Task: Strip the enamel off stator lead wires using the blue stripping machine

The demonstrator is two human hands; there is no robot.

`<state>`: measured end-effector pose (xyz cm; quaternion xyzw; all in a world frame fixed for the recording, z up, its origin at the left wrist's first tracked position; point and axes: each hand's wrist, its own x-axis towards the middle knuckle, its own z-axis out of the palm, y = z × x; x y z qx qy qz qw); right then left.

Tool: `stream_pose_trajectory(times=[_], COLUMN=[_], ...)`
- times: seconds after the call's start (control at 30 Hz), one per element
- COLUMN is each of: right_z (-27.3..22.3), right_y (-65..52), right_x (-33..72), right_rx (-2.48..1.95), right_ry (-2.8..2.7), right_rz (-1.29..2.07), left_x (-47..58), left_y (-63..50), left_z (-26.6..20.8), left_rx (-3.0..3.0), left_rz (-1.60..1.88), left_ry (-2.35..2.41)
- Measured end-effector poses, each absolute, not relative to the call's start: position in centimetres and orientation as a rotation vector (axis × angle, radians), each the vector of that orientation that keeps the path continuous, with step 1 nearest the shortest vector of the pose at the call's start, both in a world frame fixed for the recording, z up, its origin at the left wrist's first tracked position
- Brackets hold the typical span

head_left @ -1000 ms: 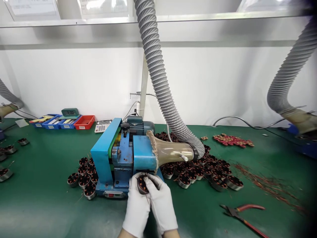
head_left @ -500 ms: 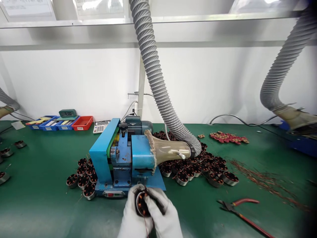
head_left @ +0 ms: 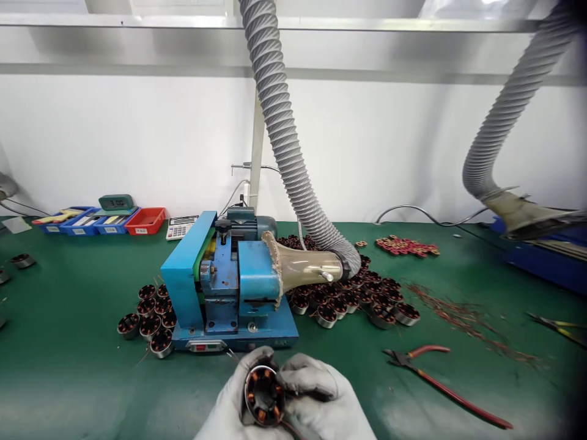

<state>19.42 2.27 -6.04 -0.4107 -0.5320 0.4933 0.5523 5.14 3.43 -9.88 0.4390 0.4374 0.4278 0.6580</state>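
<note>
My left hand, in a white glove with dark-stained fingertips, is closed around a motor stator. The stator is a metal ring with copper windings inside, its open face turned up toward me. Against the ring's right edge, my right hand, gloved the same way, is closed with its fingers curled and pinching there. A thin reddish wire lead runs out under the stator near the right hand. Both hands are just in front of a blue belt grinding machine.
Several stators stand left of the machine, and many more to its right. Red-handled cutters lie at right, near copper wire scraps. A grey duct hose hangs over the machine. Bins and a calculator sit behind.
The stator has turned so its face shows more fully. My right hand has drawn from over its opening to its right edge. The view has shifted slightly right and down.
</note>
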Motion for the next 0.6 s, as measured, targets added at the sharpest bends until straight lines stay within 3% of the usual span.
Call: stream_pose_trajectory(times=[0.17,0.27,0.43,0.6], right_z=[-5.4,-5.4,-5.4,-5.2], right_y=[3.0,3.3,3.1,4.3], right_x=[18.8,19.1,18.1,17.3], right_rx=[-0.87,-0.76,-0.9,-0.975], right_ry=[-0.861,-0.57,-0.889,-0.686], right_rz=[1.429,1.42,1.399,1.315], left_x=[5.3,4.9,5.0,5.6], left_y=[2.2,1.2,1.1,1.4], left_z=[-9.8,-8.5,-7.0,-7.5], left_rx=[1.147,1.226,1.468,1.71], left_rz=[1.03,1.081,1.24,1.349], left_ry=[1.048,1.144,1.092,1.079])
